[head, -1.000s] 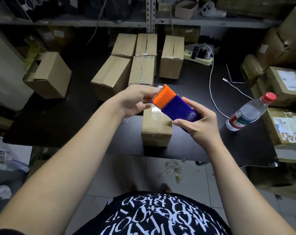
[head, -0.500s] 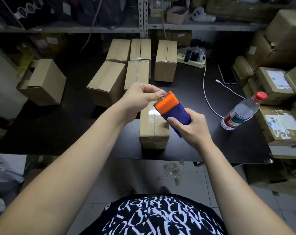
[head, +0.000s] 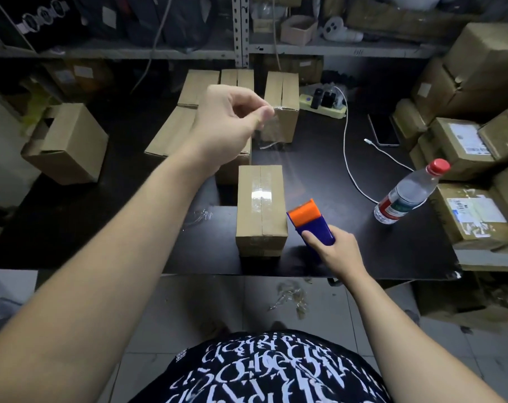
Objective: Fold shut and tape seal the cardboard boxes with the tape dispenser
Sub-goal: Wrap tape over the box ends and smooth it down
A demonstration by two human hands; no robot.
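Containers: nearest cardboard box (head: 261, 207) sat at front edge of black table (head: 319, 175), flaps shut, clear tape down the top seam, so contents hidden. Open box (head: 64, 144) lay on its side at far L, interior too dark to read. Closed boxes (head: 282, 103) grouped at rear. Water bottle (head: 407, 196), red cap on, stood to the R; fill level not readable.

Tape dispenser (head: 309, 222): blue body, orange head, held just R of the nearest box, head pointing up and away.

Right hand (head: 334, 251) gripped the dispenser body, fingers wrapped round it. Left hand (head: 229, 123) was raised over the rear boxes, thumb and forefinger pinching the end of a clear tape strip (head: 271, 129).

Vs 0.5 s ago: hands were together at the dispenser above the box; now well apart, L up and away, R lowered beside the box, tape drawn out between them.
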